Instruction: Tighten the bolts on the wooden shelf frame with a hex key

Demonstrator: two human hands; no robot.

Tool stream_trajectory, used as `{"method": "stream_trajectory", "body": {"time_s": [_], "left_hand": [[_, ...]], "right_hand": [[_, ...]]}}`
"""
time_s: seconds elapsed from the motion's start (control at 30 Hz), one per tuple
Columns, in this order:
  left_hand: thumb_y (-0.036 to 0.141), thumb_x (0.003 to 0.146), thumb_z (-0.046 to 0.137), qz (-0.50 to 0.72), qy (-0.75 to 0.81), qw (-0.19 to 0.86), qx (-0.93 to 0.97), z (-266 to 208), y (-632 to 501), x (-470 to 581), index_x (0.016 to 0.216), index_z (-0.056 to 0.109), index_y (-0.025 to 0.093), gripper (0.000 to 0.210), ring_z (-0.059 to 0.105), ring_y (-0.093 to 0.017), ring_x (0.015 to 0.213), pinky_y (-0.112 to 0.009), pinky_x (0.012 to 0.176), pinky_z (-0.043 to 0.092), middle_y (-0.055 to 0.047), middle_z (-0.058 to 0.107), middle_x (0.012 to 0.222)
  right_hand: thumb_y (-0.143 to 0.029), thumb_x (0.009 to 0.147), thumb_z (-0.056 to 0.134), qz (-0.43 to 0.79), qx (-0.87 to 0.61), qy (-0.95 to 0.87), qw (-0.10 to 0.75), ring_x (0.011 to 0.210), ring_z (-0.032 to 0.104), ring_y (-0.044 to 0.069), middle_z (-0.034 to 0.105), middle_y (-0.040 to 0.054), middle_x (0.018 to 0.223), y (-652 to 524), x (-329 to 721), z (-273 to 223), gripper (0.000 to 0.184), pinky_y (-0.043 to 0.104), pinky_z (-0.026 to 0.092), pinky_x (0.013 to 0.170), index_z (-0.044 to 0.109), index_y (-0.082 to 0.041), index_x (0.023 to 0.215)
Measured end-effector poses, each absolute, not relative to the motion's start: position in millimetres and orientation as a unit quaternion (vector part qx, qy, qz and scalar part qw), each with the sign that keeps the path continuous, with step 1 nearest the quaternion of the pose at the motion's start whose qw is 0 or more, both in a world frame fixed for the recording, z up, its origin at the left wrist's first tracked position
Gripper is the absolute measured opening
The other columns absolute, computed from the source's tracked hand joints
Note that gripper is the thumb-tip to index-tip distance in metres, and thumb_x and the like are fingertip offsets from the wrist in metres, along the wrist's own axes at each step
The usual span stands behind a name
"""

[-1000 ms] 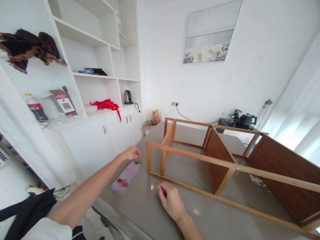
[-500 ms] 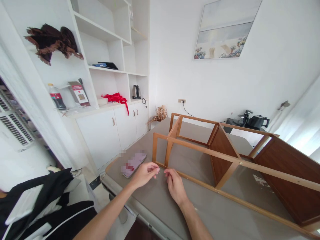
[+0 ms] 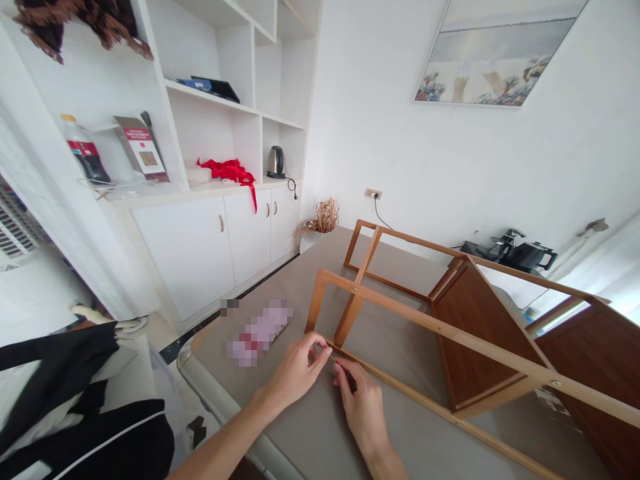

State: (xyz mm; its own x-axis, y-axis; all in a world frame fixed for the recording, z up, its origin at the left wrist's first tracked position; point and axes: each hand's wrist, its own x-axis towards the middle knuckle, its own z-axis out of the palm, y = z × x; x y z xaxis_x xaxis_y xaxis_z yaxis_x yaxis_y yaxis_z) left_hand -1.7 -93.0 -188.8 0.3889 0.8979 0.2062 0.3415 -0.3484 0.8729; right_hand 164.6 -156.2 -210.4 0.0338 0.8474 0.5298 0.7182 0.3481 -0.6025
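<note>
A wooden shelf frame (image 3: 400, 310) lies on its side on a grey-covered table (image 3: 295, 440). My left hand (image 3: 300, 365) is closed in a pinch, thumb against forefinger, just in front of the frame's lower rail. Close beside it, my right hand (image 3: 364, 401) is pinched too, its fingertips turned towards the left ones. Something thin and small shows between the two sets of fingertips, too tiny to name. To the left of my hands rests a flat pinkish object (image 3: 267, 327), blurred by pixelation.
Dark clothes (image 3: 125, 433) lie at lower left. White cabinets (image 3: 185, 253) with open shelves line the left wall, holding a bottle (image 3: 86, 150), a red cloth (image 3: 230, 171) and a kettle (image 3: 276, 162). A black kettle (image 3: 533, 255) stands behind the frame at right.
The view has shifted, so the shelves sit higher and further left. My hands have come closer together, their fingertips now almost meeting.
</note>
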Motion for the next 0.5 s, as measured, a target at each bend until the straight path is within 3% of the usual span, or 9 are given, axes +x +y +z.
{"method": "stream_trajectory", "body": {"time_s": [0.1, 0.17, 0.23, 0.33, 0.5], "left_hand": [[0.036, 0.099, 0.05, 0.335, 0.435, 0.346, 0.761, -191, -88, -7, 0.123, 0.06, 0.028, 0.027, 0.07, -0.026, 0.111, -0.043, 0.099, 0.054, -0.008, 0.068, 0.131], [0.03, 0.098, 0.051, 0.306, 0.438, 0.332, 0.777, -195, -85, -7, 0.132, 0.057, 0.028, 0.035, 0.064, -0.029, 0.125, -0.045, 0.104, 0.053, -0.008, 0.062, 0.142], [0.025, 0.099, 0.046, 0.229, 0.445, 0.248, 0.83, -199, -82, -4, 0.142, 0.05, 0.025, 0.043, 0.068, -0.029, 0.12, -0.042, 0.095, 0.059, -0.011, 0.06, 0.145], [0.019, 0.098, 0.044, 0.176, 0.442, 0.184, 0.86, -205, -81, 0, 0.141, 0.05, 0.025, 0.044, 0.077, -0.025, 0.096, -0.035, 0.072, 0.064, -0.008, 0.061, 0.145], [0.016, 0.096, 0.042, 0.235, 0.435, 0.144, 0.857, -217, -78, 0, 0.136, 0.052, 0.026, 0.043, 0.079, -0.022, 0.083, -0.029, 0.063, 0.064, -0.007, 0.072, 0.13]], "right_hand": [[-0.031, 0.105, 0.047, 0.045, -0.552, -0.724, 0.411, 0.077, 0.074, 0.016, 0.075, 0.0058, 0.09, -149, 170, -213, 0.027, 0.026, 0.06, 0.074, 0.071, -0.018, 0.105], [-0.026, 0.103, 0.052, 0.036, -0.543, -0.746, 0.382, 0.078, 0.073, 0.016, 0.074, 0.0046, 0.09, -142, 173, -213, 0.022, 0.027, 0.06, 0.077, 0.072, -0.02, 0.108], [-0.023, 0.101, 0.056, 0.028, -0.535, -0.764, 0.359, 0.079, 0.072, 0.016, 0.074, 0.0038, 0.088, -136, 176, -213, 0.018, 0.028, 0.06, 0.08, 0.073, -0.021, 0.107], [-0.019, 0.099, 0.058, 0.011, -0.531, -0.777, 0.338, 0.076, 0.071, 0.015, 0.073, 0.004, 0.086, -131, 179, -215, 0.016, 0.026, 0.059, 0.077, 0.07, -0.019, 0.11], [-0.016, 0.098, 0.059, -0.023, -0.525, -0.787, 0.323, 0.074, 0.071, 0.015, 0.072, 0.0021, 0.085, -134, 181, -227, 0.017, 0.023, 0.059, 0.068, 0.068, -0.024, 0.109]]}}
